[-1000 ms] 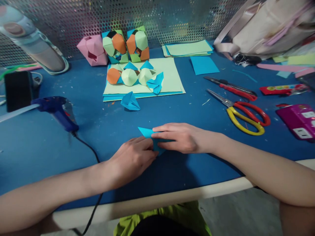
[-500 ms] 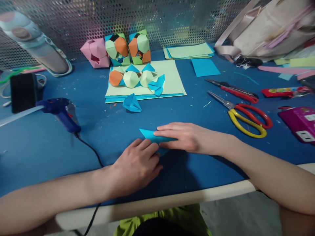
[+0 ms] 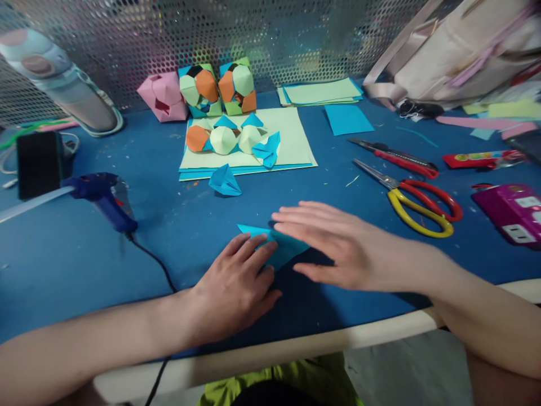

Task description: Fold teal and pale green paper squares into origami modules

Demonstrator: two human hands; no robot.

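A blue sheet of paper folded into a triangle lies on the table in front of me. My left hand rests on its left part, fingers spread and pressing it down. Over its right side hovers my right hand, fingers stretched out and thumb apart, holding nothing. Beyond the hands lies a folded blue paper piece. Another blue folded piece leans on a stack of pale green and blue sheets, beside joined orange, green and blue paper units.
Paper ball shapes, one pink, stand at the back by a perforated metal panel. On the left are a glue gun, a phone and a bottle. Scissors, a utility knife and a purple box lie right.
My right hand has lifted off the folded paper and opened, its thumb moving away toward me. The fingers of my left hand have spread flatter on the sheet.
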